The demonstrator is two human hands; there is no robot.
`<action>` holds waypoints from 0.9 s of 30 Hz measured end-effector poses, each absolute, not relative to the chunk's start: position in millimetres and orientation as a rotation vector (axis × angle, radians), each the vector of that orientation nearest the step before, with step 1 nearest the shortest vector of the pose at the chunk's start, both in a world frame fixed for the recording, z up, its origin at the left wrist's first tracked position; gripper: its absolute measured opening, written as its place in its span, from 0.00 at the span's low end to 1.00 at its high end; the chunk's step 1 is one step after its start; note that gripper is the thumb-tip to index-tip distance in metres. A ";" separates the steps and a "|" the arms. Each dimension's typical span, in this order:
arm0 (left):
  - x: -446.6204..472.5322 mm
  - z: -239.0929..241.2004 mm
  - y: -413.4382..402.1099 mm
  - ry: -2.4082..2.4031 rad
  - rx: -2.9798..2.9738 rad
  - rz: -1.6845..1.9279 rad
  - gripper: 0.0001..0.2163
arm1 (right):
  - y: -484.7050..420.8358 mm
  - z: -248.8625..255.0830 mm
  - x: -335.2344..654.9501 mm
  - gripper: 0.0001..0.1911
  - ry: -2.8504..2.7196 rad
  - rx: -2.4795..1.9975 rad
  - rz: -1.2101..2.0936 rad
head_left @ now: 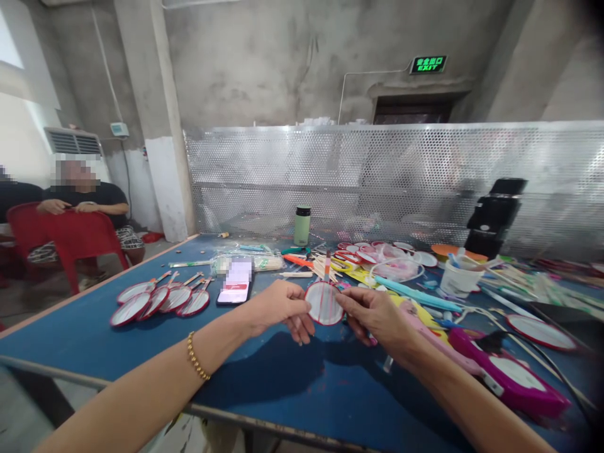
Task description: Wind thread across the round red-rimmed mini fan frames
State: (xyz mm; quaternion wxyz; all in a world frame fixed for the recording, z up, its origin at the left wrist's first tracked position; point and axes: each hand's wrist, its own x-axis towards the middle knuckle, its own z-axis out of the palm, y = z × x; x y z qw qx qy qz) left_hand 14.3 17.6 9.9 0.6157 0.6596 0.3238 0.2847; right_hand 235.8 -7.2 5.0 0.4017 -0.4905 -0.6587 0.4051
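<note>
Between my two hands is a small round fan [324, 303] with a pale, see-through face, a red rim and a flat handle pointing away from me. My left hand [287, 308] pinches the rim on the left with thumb and fingers, a gold bead bracelet [197, 356] on its wrist. On the opposite edge, my right hand [370, 311] grips the rim between thumb and forefinger. The fan is held above the blue table [278, 390]. Several similar red-rimmed fans [136, 307] lie overlapping at the left.
A phone [236, 283] stands tilted behind my left hand. Farther back is a green tumbler [302, 225]. To the right lie a purple-and-pink device [514, 374], a white cup [457, 280] holding tools, and loose sticks. A perforated metal screen [377, 170] borders the table; a person [89, 195] sits left.
</note>
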 end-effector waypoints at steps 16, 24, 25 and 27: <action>26.9 11.0 16.1 0.841 1.424 0.873 0.02 | -14.4 8.2 223.9 0.24 -1.669 -1.158 1.213; 29.1 11.0 12.6 0.839 1.397 0.897 0.02 | -12.4 5.2 226.3 0.24 -1.638 -1.154 1.204; 29.4 10.9 12.1 0.840 1.392 0.901 0.02 | -12.0 4.7 226.0 0.24 -1.633 -1.149 1.205; 29.8 10.9 11.3 0.842 1.381 0.904 0.02 | -11.2 4.1 225.2 0.25 -1.623 -1.147 1.206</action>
